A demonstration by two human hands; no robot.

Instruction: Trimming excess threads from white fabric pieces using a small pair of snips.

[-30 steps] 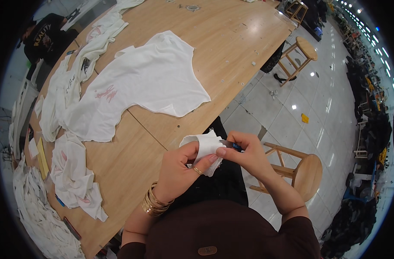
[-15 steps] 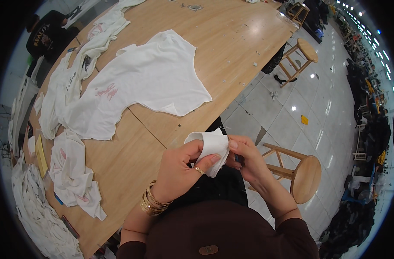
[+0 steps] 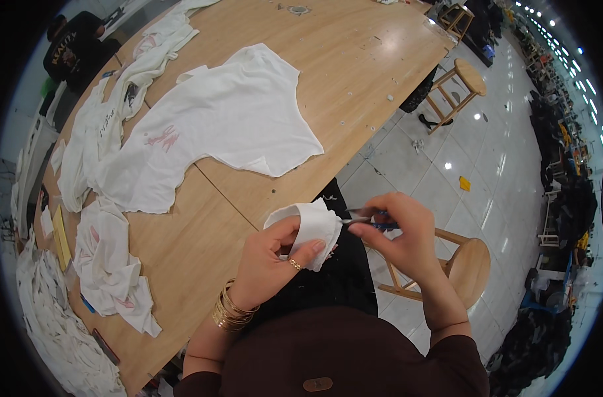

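Observation:
My left hand (image 3: 265, 261) is closed on a small folded band of white fabric (image 3: 316, 228), with the thumb pressed over its near side. Loose, frayed threads show along the band's right edge. Closed around a pair of thread snips (image 3: 381, 223) with blue on the handle, my right hand (image 3: 409, 231) keeps the metal blades at that frayed edge. Whether the blades touch a thread is too small to tell. Flat on the table beyond lies a white garment piece (image 3: 242, 112) with a pink print.
The wooden table (image 3: 202, 251) fills the left and far side. More white garments (image 3: 106, 251) lie along its left part, beside a white fabric heap (image 3: 57, 324). Wooden stools (image 3: 470, 264) stand on the tiled floor at right. Another person (image 3: 77, 49) is at the far left.
My right hand has moved right, off the fabric edge, and the thread snips now show in it. My left hand has shifted slightly left with the white band.

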